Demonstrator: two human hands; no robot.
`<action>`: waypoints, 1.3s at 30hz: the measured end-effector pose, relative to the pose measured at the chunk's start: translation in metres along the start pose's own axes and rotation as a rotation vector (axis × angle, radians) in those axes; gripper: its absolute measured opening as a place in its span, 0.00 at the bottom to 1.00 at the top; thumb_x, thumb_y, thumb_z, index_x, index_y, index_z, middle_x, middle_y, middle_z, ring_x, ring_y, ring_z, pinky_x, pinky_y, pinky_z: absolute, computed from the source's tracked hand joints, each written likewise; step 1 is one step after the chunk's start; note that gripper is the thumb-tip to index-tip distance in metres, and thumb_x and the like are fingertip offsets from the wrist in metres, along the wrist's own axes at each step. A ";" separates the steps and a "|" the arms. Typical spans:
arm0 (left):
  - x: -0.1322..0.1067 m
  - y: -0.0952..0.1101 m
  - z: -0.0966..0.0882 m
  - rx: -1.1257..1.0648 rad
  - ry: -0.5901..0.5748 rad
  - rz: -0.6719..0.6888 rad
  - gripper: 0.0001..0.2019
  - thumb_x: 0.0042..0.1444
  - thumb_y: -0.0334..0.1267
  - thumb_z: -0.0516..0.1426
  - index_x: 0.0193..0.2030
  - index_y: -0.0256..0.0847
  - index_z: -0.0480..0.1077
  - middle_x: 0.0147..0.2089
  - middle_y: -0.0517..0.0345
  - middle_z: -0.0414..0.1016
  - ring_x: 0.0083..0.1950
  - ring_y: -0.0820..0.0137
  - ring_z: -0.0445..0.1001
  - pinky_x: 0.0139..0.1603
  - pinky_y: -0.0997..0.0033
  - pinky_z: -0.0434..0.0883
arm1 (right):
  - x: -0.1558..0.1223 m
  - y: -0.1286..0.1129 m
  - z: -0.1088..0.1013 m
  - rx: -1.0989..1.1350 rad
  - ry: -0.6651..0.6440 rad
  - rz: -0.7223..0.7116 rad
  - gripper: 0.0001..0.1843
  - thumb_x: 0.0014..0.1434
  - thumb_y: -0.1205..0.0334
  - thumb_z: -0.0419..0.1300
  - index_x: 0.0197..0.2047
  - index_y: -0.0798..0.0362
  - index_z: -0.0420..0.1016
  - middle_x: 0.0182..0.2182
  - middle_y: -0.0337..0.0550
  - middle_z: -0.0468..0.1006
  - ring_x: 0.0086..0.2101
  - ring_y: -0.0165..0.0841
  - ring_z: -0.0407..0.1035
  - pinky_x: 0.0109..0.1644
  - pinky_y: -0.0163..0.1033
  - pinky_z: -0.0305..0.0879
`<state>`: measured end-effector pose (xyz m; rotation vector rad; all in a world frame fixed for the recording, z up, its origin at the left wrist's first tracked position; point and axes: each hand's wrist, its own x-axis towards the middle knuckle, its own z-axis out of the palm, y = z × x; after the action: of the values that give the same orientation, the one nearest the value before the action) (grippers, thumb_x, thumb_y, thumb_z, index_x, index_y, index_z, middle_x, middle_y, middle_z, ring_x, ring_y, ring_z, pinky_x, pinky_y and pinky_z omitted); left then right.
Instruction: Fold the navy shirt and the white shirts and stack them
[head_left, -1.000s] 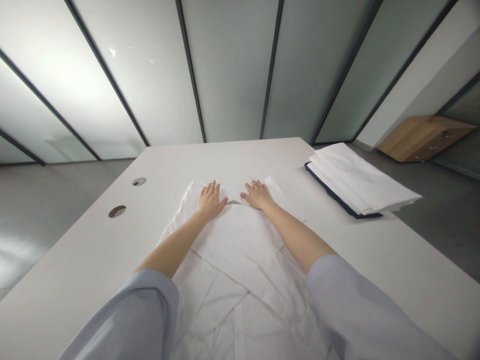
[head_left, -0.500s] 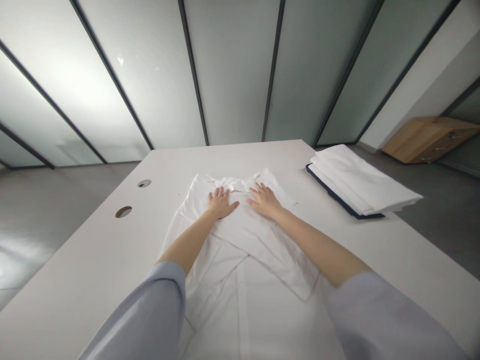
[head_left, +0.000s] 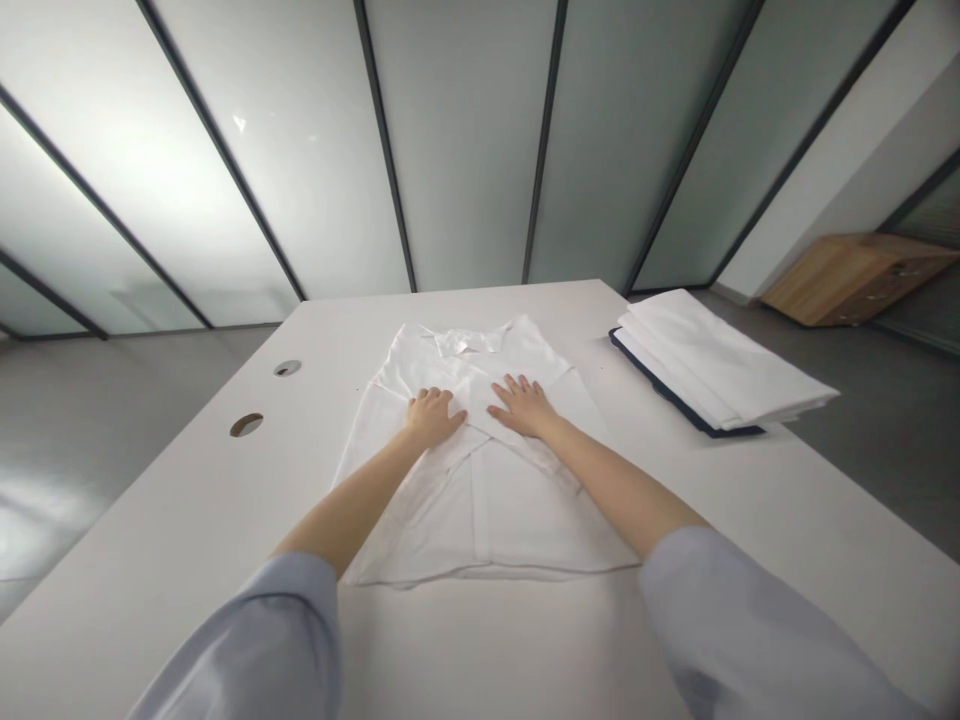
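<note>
A white shirt (head_left: 525, 540) lies spread on the white table, its collar (head_left: 466, 343) toward the far side. Its sleeves are folded inward across the body, and a straight placket strip runs down the middle to the hem. My left hand (head_left: 435, 415) presses on the fabric below the collar, thumb apart and fingers slightly bent. To its right, my right hand (head_left: 523, 404) rests flat on the shirt with fingers spread. Neither hand grasps the cloth visibly.
On the table's (head_left: 187, 560) right side is a stack of folded white cloth (head_left: 727, 360) with a dark navy layer (head_left: 667, 392) underneath. Two round holes (head_left: 247, 425) pierce the tabletop at left. Frosted glass panels (head_left: 465, 140) and a wooden cabinet (head_left: 855, 280) stand beyond.
The shirt has slid away from me across the table, bringing its hem into view. Both hands now rest lower down from the collar, over the folded sleeves.
</note>
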<state>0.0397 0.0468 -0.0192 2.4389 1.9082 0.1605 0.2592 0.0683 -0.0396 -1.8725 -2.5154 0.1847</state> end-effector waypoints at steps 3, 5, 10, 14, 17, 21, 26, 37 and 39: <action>-0.021 -0.001 0.006 0.004 -0.109 -0.049 0.32 0.62 0.60 0.44 0.66 0.43 0.59 0.70 0.43 0.56 0.70 0.47 0.53 0.63 0.44 0.58 | 0.021 0.011 -0.007 -0.007 0.018 -0.022 0.38 0.65 0.38 0.43 0.71 0.48 0.52 0.71 0.52 0.47 0.68 0.52 0.43 0.68 0.56 0.40; -0.024 -0.003 0.013 0.027 -0.143 -0.077 0.36 0.62 0.61 0.42 0.71 0.42 0.51 0.74 0.42 0.45 0.73 0.44 0.44 0.65 0.37 0.51 | 0.028 0.014 -0.010 -0.020 0.054 -0.030 0.36 0.65 0.39 0.46 0.69 0.51 0.56 0.70 0.55 0.51 0.67 0.51 0.46 0.67 0.55 0.42; 0.002 -0.016 0.023 0.044 -0.127 -0.077 0.38 0.62 0.63 0.39 0.73 0.43 0.45 0.76 0.44 0.39 0.74 0.44 0.40 0.67 0.35 0.46 | 0.020 0.007 -0.013 -0.056 0.173 -0.032 0.28 0.65 0.47 0.51 0.63 0.52 0.66 0.67 0.54 0.58 0.66 0.48 0.49 0.67 0.53 0.43; 0.031 -0.032 0.021 0.037 -0.064 -0.070 0.37 0.61 0.62 0.43 0.71 0.43 0.51 0.74 0.44 0.45 0.73 0.46 0.45 0.66 0.38 0.49 | -0.011 0.000 -0.009 -0.057 0.196 -0.086 0.28 0.66 0.47 0.50 0.63 0.52 0.66 0.66 0.53 0.59 0.65 0.49 0.51 0.67 0.55 0.45; 0.043 -0.036 0.016 0.035 0.073 -0.069 0.34 0.59 0.61 0.49 0.63 0.39 0.62 0.67 0.41 0.61 0.67 0.50 0.58 0.64 0.49 0.58 | -0.033 -0.002 -0.002 -0.049 0.135 -0.063 0.30 0.66 0.45 0.48 0.65 0.51 0.63 0.66 0.54 0.59 0.65 0.51 0.51 0.66 0.56 0.47; 0.039 -0.030 0.006 0.079 0.097 -0.054 0.23 0.61 0.54 0.50 0.51 0.38 0.70 0.53 0.43 0.72 0.57 0.55 0.68 0.56 0.57 0.66 | -0.045 0.002 0.007 -0.018 0.113 -0.039 0.32 0.67 0.44 0.44 0.69 0.51 0.57 0.68 0.52 0.55 0.66 0.48 0.48 0.67 0.56 0.46; 0.008 -0.016 -0.004 0.079 -0.065 -0.062 0.22 0.63 0.51 0.48 0.55 0.39 0.67 0.58 0.43 0.69 0.59 0.55 0.68 0.55 0.56 0.66 | -0.042 0.007 0.011 0.017 0.116 -0.042 0.32 0.67 0.44 0.44 0.68 0.50 0.58 0.69 0.51 0.54 0.67 0.46 0.47 0.67 0.54 0.45; -0.028 -0.013 0.015 -0.003 -0.069 -0.067 0.42 0.55 0.66 0.49 0.69 0.40 0.54 0.74 0.40 0.46 0.73 0.49 0.45 0.69 0.41 0.46 | -0.038 0.014 0.017 0.069 0.202 -0.087 0.27 0.65 0.47 0.52 0.62 0.50 0.67 0.65 0.52 0.61 0.64 0.46 0.53 0.67 0.55 0.45; -0.030 -0.013 0.014 -0.017 -0.047 -0.035 0.42 0.53 0.65 0.53 0.69 0.40 0.55 0.74 0.40 0.47 0.73 0.48 0.47 0.69 0.41 0.46 | -0.039 0.012 0.016 0.060 0.225 -0.111 0.24 0.65 0.49 0.53 0.60 0.50 0.70 0.64 0.52 0.63 0.64 0.46 0.54 0.67 0.55 0.45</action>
<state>0.0219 0.0214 -0.0359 2.3749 1.9210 0.1159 0.2813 0.0327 -0.0537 -1.6253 -2.4241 0.0451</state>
